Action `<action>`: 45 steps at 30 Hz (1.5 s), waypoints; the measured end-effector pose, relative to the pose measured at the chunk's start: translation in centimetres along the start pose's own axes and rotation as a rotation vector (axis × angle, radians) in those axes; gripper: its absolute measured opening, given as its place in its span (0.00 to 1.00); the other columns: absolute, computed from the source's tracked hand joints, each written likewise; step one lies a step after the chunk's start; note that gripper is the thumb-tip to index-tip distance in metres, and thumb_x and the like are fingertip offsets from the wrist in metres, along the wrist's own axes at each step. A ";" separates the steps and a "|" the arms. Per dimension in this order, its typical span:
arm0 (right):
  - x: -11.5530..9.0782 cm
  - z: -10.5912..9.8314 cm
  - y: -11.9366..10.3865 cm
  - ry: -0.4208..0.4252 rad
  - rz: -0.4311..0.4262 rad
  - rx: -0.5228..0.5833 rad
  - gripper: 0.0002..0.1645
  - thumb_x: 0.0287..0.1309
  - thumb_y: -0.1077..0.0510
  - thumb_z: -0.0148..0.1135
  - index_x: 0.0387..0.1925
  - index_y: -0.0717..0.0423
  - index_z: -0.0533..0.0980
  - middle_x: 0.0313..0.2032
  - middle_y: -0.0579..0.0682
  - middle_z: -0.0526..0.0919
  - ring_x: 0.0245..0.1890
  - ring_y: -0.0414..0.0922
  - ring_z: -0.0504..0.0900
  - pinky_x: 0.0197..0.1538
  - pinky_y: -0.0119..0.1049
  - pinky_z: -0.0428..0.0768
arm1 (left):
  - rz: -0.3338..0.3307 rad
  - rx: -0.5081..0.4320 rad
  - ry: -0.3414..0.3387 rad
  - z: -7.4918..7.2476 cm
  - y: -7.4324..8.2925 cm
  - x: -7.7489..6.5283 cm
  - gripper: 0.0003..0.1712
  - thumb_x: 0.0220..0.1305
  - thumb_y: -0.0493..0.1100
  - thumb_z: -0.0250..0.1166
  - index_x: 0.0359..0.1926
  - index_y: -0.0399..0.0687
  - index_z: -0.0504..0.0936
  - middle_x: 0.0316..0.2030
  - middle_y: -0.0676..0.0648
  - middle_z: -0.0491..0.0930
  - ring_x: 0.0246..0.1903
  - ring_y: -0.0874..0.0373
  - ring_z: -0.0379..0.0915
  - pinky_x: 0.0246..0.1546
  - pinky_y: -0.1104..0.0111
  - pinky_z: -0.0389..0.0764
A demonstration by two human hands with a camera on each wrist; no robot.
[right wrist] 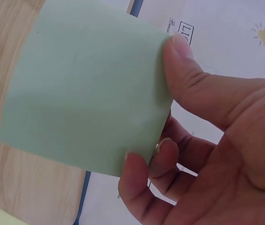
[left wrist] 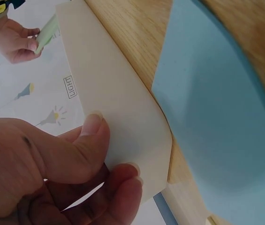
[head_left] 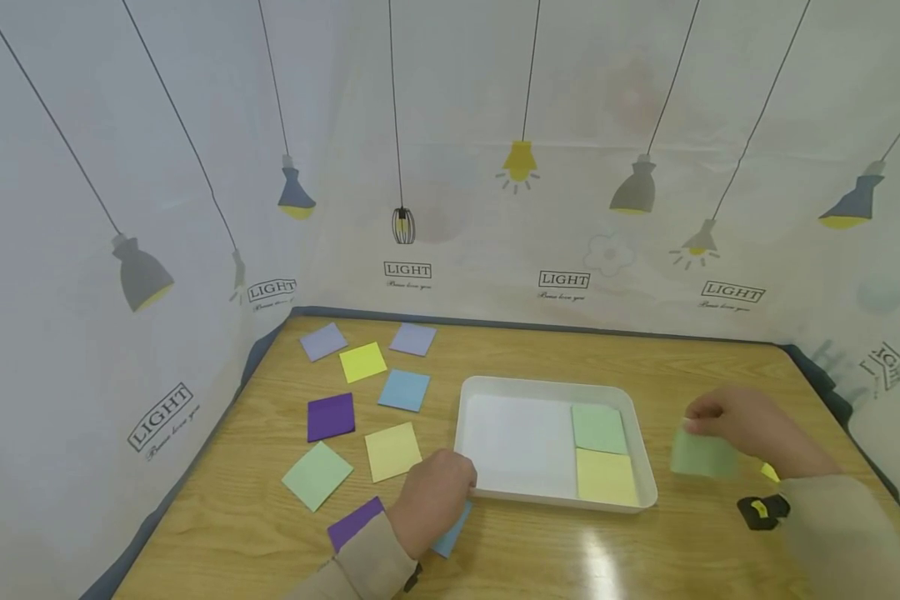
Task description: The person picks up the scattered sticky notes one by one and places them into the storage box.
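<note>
A shallow white tray [head_left: 525, 442] lies on the table with a light green sticky note [head_left: 598, 427] and a pale yellow sticky note [head_left: 606, 477] side by side along its right end. My left hand [head_left: 433, 498] grips the tray's near left corner; in the left wrist view the thumb [left wrist: 92, 140] presses on its wall [left wrist: 116, 89]. To the right of the tray, my right hand [head_left: 750, 423] pinches another light green sticky note [right wrist: 87, 89] by one edge, thumb on one face. That note hangs above the table. Under the left wrist, a blue sticky note [head_left: 452, 533] is partly hidden.
Left of the tray, several sticky notes lie scattered, among them purple [head_left: 331, 417], green [head_left: 317, 476], yellow [head_left: 363, 362], blue [head_left: 404, 390] and lilac [head_left: 412, 339] ones. A yellow piece [head_left: 770, 472] shows beside the right wrist. A lamp-printed sheet [head_left: 465, 100] surrounds the wooden table [head_left: 525, 550].
</note>
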State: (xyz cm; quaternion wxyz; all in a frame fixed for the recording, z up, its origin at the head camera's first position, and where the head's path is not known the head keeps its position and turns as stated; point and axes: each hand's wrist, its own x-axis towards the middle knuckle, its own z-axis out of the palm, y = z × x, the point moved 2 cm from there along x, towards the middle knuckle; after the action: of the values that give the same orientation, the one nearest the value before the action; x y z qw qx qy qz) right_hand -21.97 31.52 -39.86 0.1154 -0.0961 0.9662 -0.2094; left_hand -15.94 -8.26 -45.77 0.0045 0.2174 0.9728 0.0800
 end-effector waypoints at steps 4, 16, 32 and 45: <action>0.7 -0.2 -1.0 -0.023 0.017 0.016 0.10 0.65 0.53 0.66 0.37 0.56 0.84 0.34 0.48 0.84 0.33 0.44 0.75 0.35 0.39 0.75 | -0.004 -0.003 -0.003 0.0 0.0 0.0 0.10 0.62 0.32 0.68 0.33 0.51 0.91 0.31 0.53 0.88 0.32 0.61 0.83 0.27 0.73 0.84; 2.3 -0.4 -3.3 -0.042 0.010 0.025 0.11 0.64 0.52 0.67 0.38 0.56 0.82 0.37 0.50 0.84 0.37 0.46 0.77 0.39 0.42 0.78 | 0.001 -0.009 0.001 -0.2 0.0 -0.1 0.09 0.62 0.32 0.68 0.33 0.50 0.91 0.31 0.52 0.87 0.32 0.61 0.83 0.27 0.72 0.84; 4.6 0.2 -6.3 -0.060 -0.026 0.065 0.19 0.64 0.52 0.67 0.49 0.62 0.84 0.51 0.64 0.85 0.51 0.58 0.82 0.52 0.58 0.81 | 0.009 -0.016 0.026 -0.4 0.0 -0.2 0.09 0.61 0.33 0.68 0.32 0.51 0.91 0.30 0.53 0.87 0.30 0.61 0.83 0.26 0.72 0.84; 6.7 2.0 -7.6 -0.084 -0.043 0.060 0.19 0.62 0.54 0.69 0.48 0.64 0.84 0.51 0.63 0.86 0.50 0.57 0.83 0.52 0.56 0.82 | 0.003 -0.020 0.020 -0.4 0.0 -0.1 0.06 0.60 0.34 0.70 0.31 0.49 0.91 0.30 0.51 0.87 0.30 0.61 0.82 0.26 0.73 0.83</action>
State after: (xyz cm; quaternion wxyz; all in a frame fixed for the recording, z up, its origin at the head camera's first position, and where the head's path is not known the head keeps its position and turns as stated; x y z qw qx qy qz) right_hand -26.83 22.41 -39.64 0.1541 -0.1220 0.9515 -0.2367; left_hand -15.83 -8.35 -45.40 -0.0029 0.2178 0.9716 0.0920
